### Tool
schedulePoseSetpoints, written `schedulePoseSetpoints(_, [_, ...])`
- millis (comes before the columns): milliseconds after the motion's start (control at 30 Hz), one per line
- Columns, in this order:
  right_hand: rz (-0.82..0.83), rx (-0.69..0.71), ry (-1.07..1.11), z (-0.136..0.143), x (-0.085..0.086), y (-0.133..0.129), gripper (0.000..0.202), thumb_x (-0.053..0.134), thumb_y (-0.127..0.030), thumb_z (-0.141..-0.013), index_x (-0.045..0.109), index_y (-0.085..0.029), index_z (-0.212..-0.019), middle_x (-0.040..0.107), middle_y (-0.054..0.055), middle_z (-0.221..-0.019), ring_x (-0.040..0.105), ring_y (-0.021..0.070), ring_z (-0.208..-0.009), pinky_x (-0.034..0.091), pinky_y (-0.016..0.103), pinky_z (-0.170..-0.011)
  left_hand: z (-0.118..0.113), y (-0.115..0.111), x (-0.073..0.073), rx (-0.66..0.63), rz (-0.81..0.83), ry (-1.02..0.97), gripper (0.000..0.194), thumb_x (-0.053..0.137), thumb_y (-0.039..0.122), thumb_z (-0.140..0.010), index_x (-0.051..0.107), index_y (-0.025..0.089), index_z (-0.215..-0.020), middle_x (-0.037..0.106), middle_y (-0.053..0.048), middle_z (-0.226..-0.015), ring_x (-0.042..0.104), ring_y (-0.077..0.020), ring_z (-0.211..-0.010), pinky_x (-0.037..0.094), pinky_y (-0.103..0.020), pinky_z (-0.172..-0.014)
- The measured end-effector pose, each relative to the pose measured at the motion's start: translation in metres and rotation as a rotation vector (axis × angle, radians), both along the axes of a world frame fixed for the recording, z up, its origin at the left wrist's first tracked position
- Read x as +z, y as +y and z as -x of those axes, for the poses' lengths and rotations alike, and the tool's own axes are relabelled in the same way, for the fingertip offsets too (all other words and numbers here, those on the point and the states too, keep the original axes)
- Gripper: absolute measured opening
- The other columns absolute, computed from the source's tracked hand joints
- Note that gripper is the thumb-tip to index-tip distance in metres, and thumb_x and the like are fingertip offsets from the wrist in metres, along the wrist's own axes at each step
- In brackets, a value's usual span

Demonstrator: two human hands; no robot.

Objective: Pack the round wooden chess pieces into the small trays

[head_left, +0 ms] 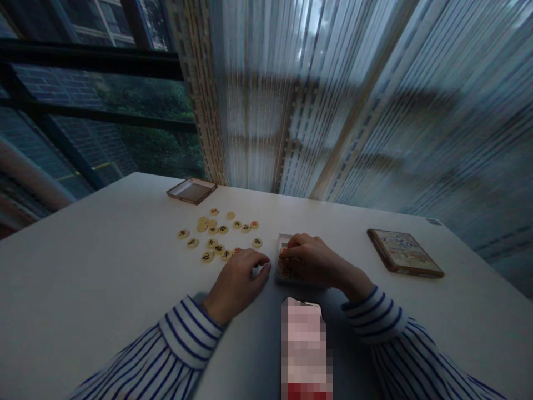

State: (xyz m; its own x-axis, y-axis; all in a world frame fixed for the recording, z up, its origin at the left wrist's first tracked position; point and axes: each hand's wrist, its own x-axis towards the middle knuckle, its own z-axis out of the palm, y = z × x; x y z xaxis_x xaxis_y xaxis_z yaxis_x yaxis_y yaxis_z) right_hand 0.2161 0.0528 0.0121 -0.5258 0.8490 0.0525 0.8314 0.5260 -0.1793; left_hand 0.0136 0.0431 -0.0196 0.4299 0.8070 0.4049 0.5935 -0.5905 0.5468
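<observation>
My right hand (pixel 314 258) reaches over a small open box (pixel 283 239) with pale walls. Its fingers are pinched together inside, at a Chinese chess piece (pixel 283 251) with red marking; the hand covers much of the box. Other pieces with red characters lie in the box's near part. My left hand (pixel 244 280) rests on the table just left of the box, thumb and forefinger slightly apart with nothing visible between them. Beyond it, round yellowish Chinese chess pieces (pixel 223 229) are scattered, some with black or red characters. One piece with red marking touches or nearly touches the left knuckles.
A shallow open tray or lid (pixel 192 191) lies at the far left of the white table (pixel 104 266). On the right is a flat brown-edged case (pixel 406 253) with a patterned top. A pixelated pinkish item (pixel 306 344) is in front of me. Curtains (pixel 266 111) hang behind the table.
</observation>
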Motion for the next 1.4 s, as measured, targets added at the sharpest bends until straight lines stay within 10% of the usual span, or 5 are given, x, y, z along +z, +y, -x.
schedulePoseSetpoints(1033, [-0.277, -0.199, 0.219, -0.008, 0.017, 0.004, 0.024, 0.045, -0.021, -0.086, 0.066, -0.018, -0.097, 0.067, 0.007, -0.09, 0.059, 0.0182, -0.087, 0.042, 0.031, -0.08, 0.01, 0.007, 0.004, 0.122, -0.062, -0.061, 0.01, 0.052, 0.02, -0.079, 0.061, 0.018, -0.083, 0.065, -0.005, -0.08, 0.06, -0.0178, -0.076, 0.049, -0.032, -0.069])
schedulePoseSetpoints(1400, [-0.17, -0.166, 0.175, 0.002, 0.022, 0.016, 0.025, 0.047, -0.02, -0.083, 0.066, -0.016, -0.099, 0.068, 0.008, -0.094, 0.06, 0.0183, -0.088, 0.043, 0.03, -0.081, 0.029, 0.043, 0.024, 0.196, -0.083, 0.072, 0.021, 0.053, 0.023, -0.079, 0.062, 0.016, -0.097, 0.065, -0.009, -0.1, 0.059, -0.0239, -0.096, 0.045, -0.04, -0.086])
